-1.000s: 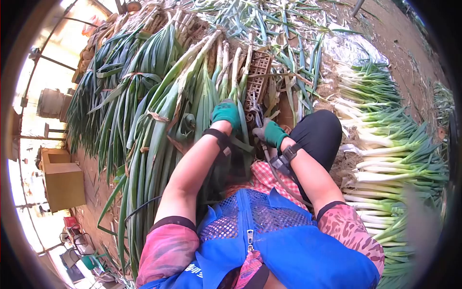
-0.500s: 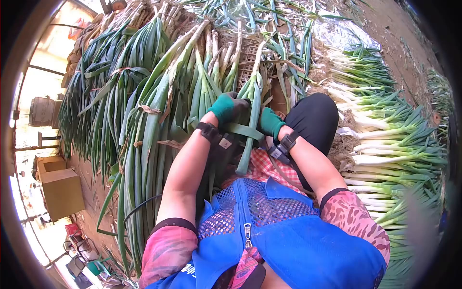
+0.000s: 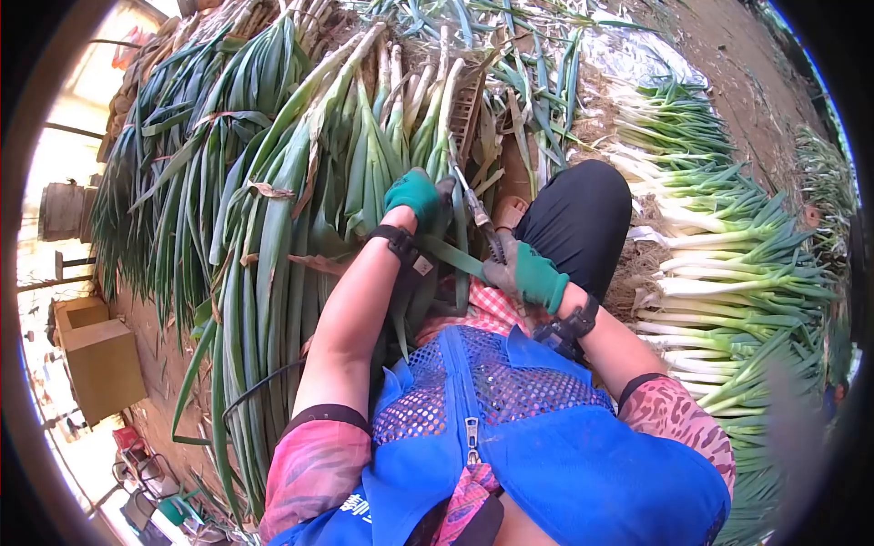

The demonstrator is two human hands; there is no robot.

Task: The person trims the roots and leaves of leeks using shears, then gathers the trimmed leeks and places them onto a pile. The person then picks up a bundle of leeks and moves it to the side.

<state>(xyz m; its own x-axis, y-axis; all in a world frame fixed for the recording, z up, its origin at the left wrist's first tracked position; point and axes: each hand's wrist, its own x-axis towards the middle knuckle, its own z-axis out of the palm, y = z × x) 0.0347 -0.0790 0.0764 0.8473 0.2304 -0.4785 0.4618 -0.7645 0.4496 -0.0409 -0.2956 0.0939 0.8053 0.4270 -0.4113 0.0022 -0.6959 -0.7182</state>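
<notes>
I see the left hand's gloved fingers (image 3: pixel 444 186) curled round the leaves of the leeks (image 3: pixel 442 132), whose pale stalks point away ahead of them. The right hand (image 3: pixel 528 272) has its fingers closed on a metal nozzle (image 3: pixel 480 217), its thin tip slanting forward, close to those stalks. A broad leaf (image 3: pixel 455 257) stretches between the two hands, its end just at the right fingers.

Just ahead of the fingers I make out a brown crate (image 3: pixel 464 116), partly behind the stalks. To their left lies a big leek pile (image 3: pixel 264 218); well to their right, cleaned leeks (image 3: pixel 701 264) lie in a row. Nearer the body than the fingers, a blue vest (image 3: pixel 564 455) carries white characters, too small for me to read.

Half a second ago a leek stood between the hands, hanging toward the lap; now it has gone from there, and the right hand has drawn back, showing the nozzle.
</notes>
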